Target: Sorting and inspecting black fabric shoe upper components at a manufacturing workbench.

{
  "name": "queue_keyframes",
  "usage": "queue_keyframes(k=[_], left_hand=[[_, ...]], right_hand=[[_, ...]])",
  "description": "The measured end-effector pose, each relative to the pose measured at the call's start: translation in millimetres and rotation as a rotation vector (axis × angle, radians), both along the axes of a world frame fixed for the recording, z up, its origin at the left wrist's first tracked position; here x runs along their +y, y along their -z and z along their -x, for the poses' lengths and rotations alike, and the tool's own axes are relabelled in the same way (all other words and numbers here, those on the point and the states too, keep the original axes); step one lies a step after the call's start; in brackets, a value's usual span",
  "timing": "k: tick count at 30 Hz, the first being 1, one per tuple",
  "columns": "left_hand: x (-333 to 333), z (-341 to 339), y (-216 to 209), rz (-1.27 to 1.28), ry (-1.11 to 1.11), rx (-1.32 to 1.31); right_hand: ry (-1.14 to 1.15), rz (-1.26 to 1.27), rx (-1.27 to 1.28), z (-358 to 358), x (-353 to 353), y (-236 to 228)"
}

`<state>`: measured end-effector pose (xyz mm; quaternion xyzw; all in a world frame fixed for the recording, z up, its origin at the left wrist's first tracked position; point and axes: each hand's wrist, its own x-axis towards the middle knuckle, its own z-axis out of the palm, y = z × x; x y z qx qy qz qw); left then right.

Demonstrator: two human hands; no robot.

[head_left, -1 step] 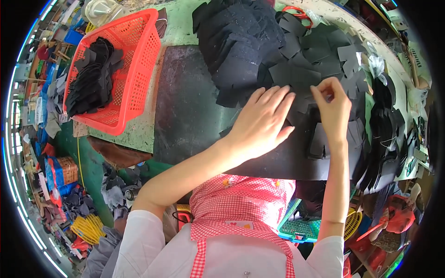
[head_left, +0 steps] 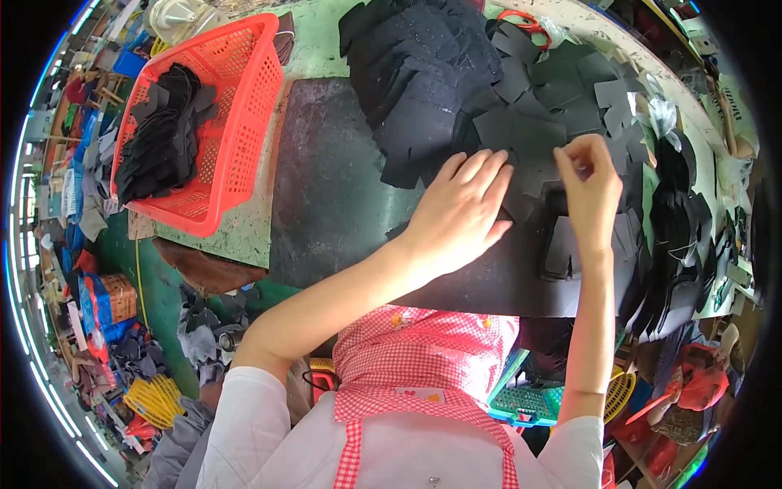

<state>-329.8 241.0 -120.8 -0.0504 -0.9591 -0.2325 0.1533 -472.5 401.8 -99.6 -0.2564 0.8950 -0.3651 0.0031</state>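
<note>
Thin black flat cut pieces [head_left: 519, 134] lie overlapping on a dark board [head_left: 318, 187]. My left hand [head_left: 463, 213] rests on the board's right half, its fingers stretched out over the lower edge of these pieces and the thumb apart. To its right, my right hand [head_left: 590, 191] is curled into a pinch beside the same pieces. What its fingertips hold, if anything, is hidden or too thin to make out. Beyond my left hand rises a large heap of black pieces [head_left: 423, 73]. A small stack of black pieces [head_left: 562, 248] sits by my right wrist.
On the left stands a red plastic basket [head_left: 238, 138] with black pieces inside. Red-handled scissors [head_left: 525, 24] lie at the far side. Bundled black pieces [head_left: 672, 236] line the right edge. Another person in red [head_left: 702, 379] is at the lower right.
My right hand has shifted slightly to the right, away from my left hand. My left hand has barely moved, its fingertips a little further left.
</note>
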Motion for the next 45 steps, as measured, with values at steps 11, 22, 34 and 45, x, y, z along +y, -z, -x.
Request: queue_keyframes(k=[11,22,34,45], left_hand=[[-13.6,29.1,14.6,0.0,-0.03,0.078],[-40.4,-20.9,-45.0,-0.795,0.091,-0.357],[-80.6,-80.0,-22.2,-0.54,-0.148,-0.636],[-81.3,-82.5,-26.7,-0.517,-0.208,-0.565]], right_hand=[[-0.258,0.0,0.45,14.3,-8.6,-26.3],[-0.218,0.411,-0.867,-58.1,-6.0,-47.2],[-0.241,-0.067,-0.884,-99.8,-24.7,-15.6],[-0.323,0.071,-0.981,-85.7,-14.1,-12.0]])
